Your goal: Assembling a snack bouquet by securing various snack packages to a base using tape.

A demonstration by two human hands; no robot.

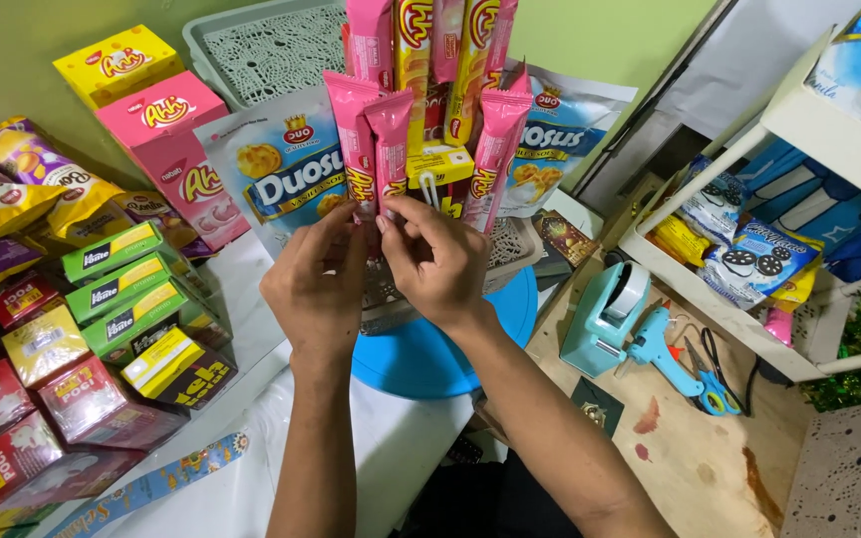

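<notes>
Looking down from my head, my left hand (319,284) and right hand (437,261) meet fingertip to fingertip, pinched on the lower end of a pink snack stick pack (389,149). It stands upright in the snack tower above the blue round base (430,354).

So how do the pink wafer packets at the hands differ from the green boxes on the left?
The pink wafer packets stand upright in the snack tower, touched by both hands, left hand and right hand; the green boxes lie flat in a stack, untouched. The packets are slim soft wrappers; the boxes are rigid cartons. Both are sealed snacks.
</notes>
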